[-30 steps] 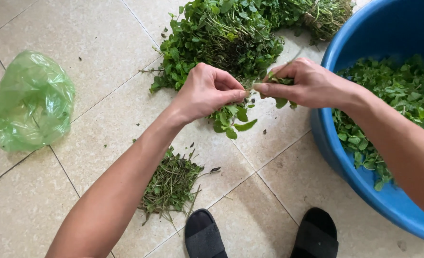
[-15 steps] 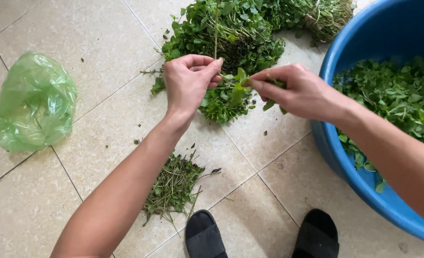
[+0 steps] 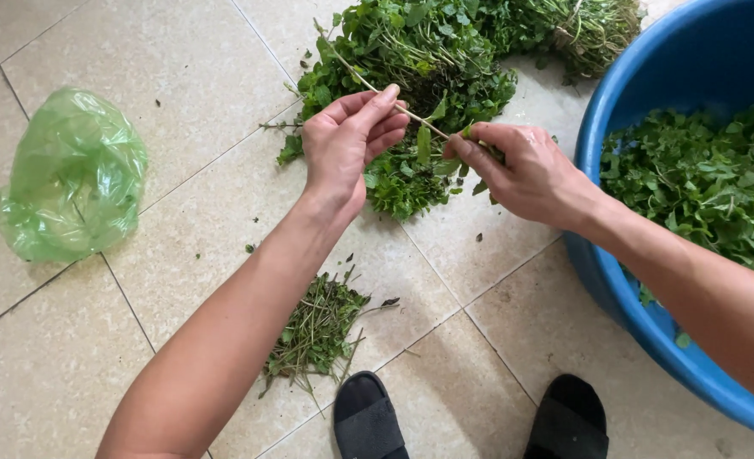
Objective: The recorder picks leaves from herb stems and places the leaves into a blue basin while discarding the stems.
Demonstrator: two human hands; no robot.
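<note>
Left hand [image 3: 347,149] pinches bare stem [image 3: 355,76] running to 11 o'clock; right hand [image 3: 526,170] grips its leafy end [image 3: 423,157] at centre. Judgement: strip steadily along the stem, leaves into blue basin [image 3: 640,93] at 3 o'clock.

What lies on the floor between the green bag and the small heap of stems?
In the head view, only bare tile runs from the green bag to the stem heap; the left forearm crosses just before the heap.

I see a floor of large, pale beige glazed tiles [image 3: 88,34] with thin dark grout lines running diagonally. Soft, even daylight falls across it, leaving only faint shadows. Small green crumbs dot the tiles here and there.
</note>
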